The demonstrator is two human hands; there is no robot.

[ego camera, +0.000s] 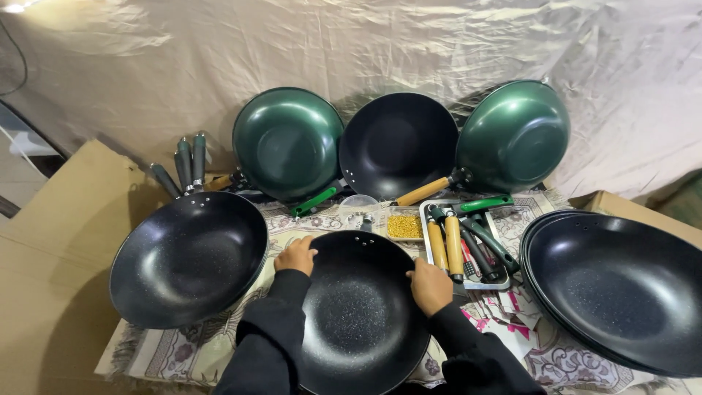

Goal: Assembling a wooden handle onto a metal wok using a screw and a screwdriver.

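A black speckled pan (362,311) without a handle lies in front of me on a patterned cloth (183,351). My left hand (295,255) grips its rim at the far left, and my right hand (430,285) grips the rim at the right. Both arms are in black sleeves. Just beyond the pan stands a metal tray (500,280) holding several loose handles (453,245), wooden, green and black, beside a small clear box of yellow screws (404,226).
Stacked black pans sit at the left (189,257) and right (621,289). Two green pans (287,143) (514,137) and a black one (398,145) lean against the draped backdrop. Dark handles (186,164) stand at the back left. Cardboard (51,241) lies at the left.
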